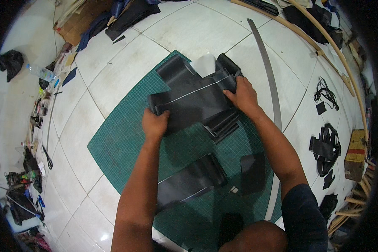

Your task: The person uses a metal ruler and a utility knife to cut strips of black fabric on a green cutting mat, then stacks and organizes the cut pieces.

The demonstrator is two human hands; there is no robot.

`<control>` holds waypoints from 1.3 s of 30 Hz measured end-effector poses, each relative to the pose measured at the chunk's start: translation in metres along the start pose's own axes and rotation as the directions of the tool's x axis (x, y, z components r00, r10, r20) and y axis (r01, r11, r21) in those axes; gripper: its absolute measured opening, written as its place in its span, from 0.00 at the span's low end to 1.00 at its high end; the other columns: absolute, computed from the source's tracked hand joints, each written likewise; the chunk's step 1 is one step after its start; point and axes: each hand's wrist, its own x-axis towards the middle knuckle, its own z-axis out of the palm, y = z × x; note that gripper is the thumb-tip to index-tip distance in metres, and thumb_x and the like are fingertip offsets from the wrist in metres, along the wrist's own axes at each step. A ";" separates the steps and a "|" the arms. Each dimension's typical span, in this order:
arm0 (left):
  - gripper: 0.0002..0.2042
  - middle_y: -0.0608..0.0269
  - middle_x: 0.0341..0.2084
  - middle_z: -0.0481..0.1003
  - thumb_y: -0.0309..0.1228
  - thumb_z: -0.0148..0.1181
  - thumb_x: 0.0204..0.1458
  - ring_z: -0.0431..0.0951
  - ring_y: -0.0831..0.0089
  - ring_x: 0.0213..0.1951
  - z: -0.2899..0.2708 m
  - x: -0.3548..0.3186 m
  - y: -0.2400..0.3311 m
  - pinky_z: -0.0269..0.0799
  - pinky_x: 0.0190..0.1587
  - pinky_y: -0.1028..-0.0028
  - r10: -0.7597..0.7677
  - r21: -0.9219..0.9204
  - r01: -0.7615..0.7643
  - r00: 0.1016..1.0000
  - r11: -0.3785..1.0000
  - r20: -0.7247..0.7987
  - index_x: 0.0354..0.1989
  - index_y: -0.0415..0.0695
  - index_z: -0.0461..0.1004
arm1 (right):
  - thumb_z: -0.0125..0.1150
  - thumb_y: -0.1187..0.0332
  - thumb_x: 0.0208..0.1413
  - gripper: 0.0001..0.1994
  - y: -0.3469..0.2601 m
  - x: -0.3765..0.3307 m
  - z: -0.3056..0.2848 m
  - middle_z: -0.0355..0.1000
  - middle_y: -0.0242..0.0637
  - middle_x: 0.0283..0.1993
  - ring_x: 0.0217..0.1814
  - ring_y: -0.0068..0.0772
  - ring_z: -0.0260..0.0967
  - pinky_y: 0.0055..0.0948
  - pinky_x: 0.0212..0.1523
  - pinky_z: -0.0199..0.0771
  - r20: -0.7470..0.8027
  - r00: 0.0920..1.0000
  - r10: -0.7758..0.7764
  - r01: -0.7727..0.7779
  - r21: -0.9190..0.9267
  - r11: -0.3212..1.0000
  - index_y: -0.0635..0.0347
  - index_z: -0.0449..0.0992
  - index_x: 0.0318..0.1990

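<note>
A stack of dark, smooth sheet pieces [193, 103] spans the gap between my hands, over the far half of a green cutting mat [126, 130]. My left hand [155, 123] pinches its near left corner, thumb on top. At the right end, my right hand [244, 95] grips the edge with its fingers partly hidden. More black folded pieces [174, 70] lie beyond and under the stack, beside a white piece [204, 64]. Closer to me are a folded black strip [189, 189], a flat black rectangle [253, 172] and a tiny pale scrap [234, 190].
A long metal ruler [268, 69] runs along the mat's right side. Farther right lie a cable [325, 94], bundled black straps [323, 149], a box [355, 155] and curved wooden strips [308, 38]. Scissors [49, 161] and a plastic bottle [42, 72] are at left.
</note>
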 end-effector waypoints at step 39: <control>0.28 0.50 0.48 0.76 0.31 0.70 0.49 0.78 0.61 0.44 -0.328 -0.064 0.154 0.76 0.51 0.67 0.398 -0.260 -0.395 0.916 0.881 -0.042 0.58 0.33 0.70 | 0.71 0.51 0.49 0.30 -0.002 -0.022 -0.026 0.71 0.50 0.50 0.55 0.53 0.69 0.45 0.57 0.70 -0.142 0.979 -0.147 0.167 0.140 0.976 0.64 0.72 0.53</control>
